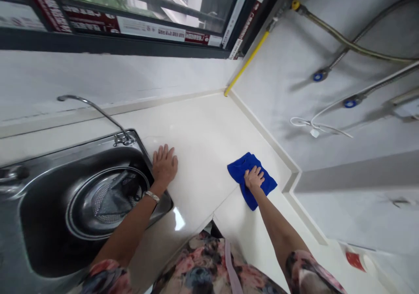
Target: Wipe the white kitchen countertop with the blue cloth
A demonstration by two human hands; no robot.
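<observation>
Blue cloth lies partly bunched on the pale countertop, at 4 o'clock from the middle of the view. Right hand rests palm down on top of it, fingers moderately spread over the fabric rather than closed around it. Left hand, at 8 o'clock, lies on bare countertop, palm down, fingers slightly parted, holding nothing; bracelet on that wrist. Just beyond this hand, further out at 8 o'clock, metal sink with a round, perforated metal vessel inside; contents hard to make out. Faucet arcs up between 9 and 10. Yellow pipe at 1 o'clock, meeting the countertop's back corner.
</observation>
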